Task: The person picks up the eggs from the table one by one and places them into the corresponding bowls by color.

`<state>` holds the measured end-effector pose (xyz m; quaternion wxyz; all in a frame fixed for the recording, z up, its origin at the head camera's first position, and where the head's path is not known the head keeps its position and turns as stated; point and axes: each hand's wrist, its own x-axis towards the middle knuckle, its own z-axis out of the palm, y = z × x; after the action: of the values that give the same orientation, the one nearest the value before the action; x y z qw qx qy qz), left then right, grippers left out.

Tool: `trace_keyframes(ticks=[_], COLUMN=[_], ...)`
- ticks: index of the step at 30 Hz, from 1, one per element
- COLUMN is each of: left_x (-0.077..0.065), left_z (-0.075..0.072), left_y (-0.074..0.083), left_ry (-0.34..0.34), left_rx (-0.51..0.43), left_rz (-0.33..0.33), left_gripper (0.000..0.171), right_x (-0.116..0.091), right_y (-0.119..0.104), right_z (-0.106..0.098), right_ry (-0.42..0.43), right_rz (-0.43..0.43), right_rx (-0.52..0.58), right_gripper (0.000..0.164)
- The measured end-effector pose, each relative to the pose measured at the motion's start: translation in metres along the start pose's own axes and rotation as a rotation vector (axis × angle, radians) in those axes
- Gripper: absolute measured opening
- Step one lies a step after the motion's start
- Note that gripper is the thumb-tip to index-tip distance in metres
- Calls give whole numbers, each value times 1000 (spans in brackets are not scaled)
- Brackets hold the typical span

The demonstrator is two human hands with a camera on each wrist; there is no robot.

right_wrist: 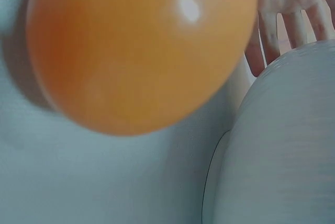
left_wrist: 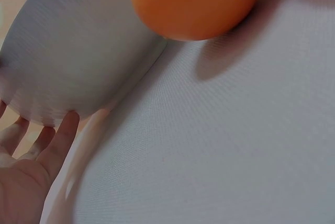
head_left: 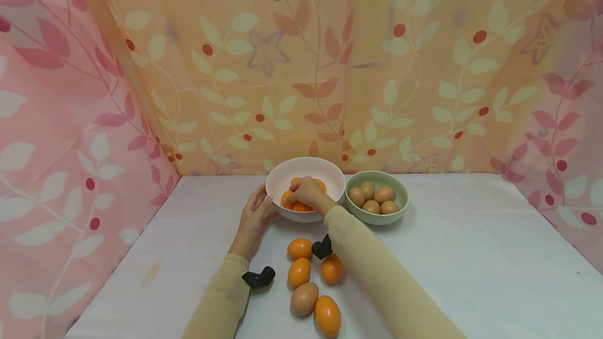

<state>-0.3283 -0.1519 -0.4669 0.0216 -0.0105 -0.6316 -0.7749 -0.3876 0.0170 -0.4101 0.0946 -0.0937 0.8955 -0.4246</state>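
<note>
A white bowl (head_left: 305,166) holding several orange eggs (head_left: 320,185) stands at the back of the table. My left hand (head_left: 254,219) rests its fingertips on the bowl's left outer side, fingers fairly straight; the left wrist view shows them along the curved wall. Inside the bowl, my right hand (head_left: 308,193) has its thumb and fingers curled at an orange egg (head_left: 286,199), partly covering it. To the bowl's right, a green bowl (head_left: 402,192) contains several brown eggs (head_left: 383,193). Between my forearms lie several orange eggs (head_left: 299,273) and one brown egg (head_left: 304,298).
A white cloth (head_left: 471,255) covers the table. Patterned curtains (head_left: 320,67) hang behind and at both sides. A black wrist camera (head_left: 259,278) sits on the left sleeve, another wrist camera (head_left: 322,247) on the right, close over the loose eggs.
</note>
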Motion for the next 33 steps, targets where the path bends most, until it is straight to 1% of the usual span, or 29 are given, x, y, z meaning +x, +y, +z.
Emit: trace_keyframes(ticks=[7,9,15,18,20,23,28,33], left_x=[0,-1,-2,-2,-2,-2,-3,-3], left_z=[1,1,1,1,1,2,3,3], left_y=[-3,-4,-1,0,0,-1,0,4], left_ry=[15,13,10,9,9,7,14,18], left_rx=[-2,-5,6,7,4,2,5,15], left_rz=[1,0,11,17,16,9,7,11], left_gripper=[56,56,57,57,56,57,56,55], right_x=[-8,-13,-35,-47,-56,-73,-105,-125], right_y=[-3,-5,-11,-11,-7,-1,12,27], right_z=[-5,-9,-31,-43,-48,-55,-63,-69], right_ry=[-2,-2,-18,-25,-29,-59,-101,-150], right_rz=[13,-5,-52,-99,-124,-161,-172,-198], right_rx=[39,57,175,231,269,322,312,324], right_gripper=[39,40,39,38,38,39,39,44])
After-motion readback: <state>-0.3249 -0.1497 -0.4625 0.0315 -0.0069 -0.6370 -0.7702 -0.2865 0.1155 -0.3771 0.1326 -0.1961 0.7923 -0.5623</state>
